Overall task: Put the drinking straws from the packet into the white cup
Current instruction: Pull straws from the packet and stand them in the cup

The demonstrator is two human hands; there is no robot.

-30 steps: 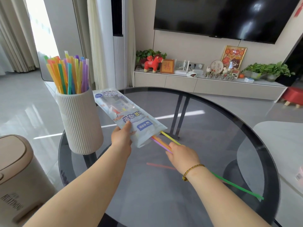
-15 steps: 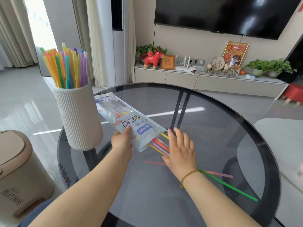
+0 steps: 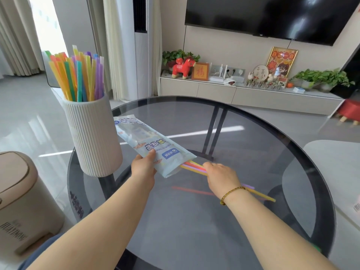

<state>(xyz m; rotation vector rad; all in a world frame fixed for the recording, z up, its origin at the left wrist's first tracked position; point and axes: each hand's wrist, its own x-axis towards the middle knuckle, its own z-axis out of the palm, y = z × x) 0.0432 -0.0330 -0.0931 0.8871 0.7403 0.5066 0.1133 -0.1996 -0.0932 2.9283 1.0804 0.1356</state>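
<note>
A ribbed white cup point(image 3: 93, 137) stands at the left edge of the round glass table point(image 3: 224, 221), holding several coloured straws point(image 3: 78, 78) upright. My left hand point(image 3: 143, 166) grips the clear printed straw packet point(image 3: 150, 145) near its open lower end, above the table. My right hand point(image 3: 221, 175) is closed on a bunch of yellow, red and purple straws point(image 3: 191, 166) that stick out of the packet's mouth; their far ends point(image 3: 261, 194) show behind my wrist. A green straw tip point(image 3: 316, 248) shows near the table's right front rim.
A beige bin point(image 3: 21, 201) stands on the floor left of the table. A white table edge point(image 3: 341, 172) is at the right. Behind are a TV cabinet point(image 3: 243, 94) with ornaments and plants and a red stool point(image 3: 350, 111).
My right hand went from flat and open over the straw ends to closed around several of them, drawing them partly out of the packet. The green straw on the table has slid toward the front edge.
</note>
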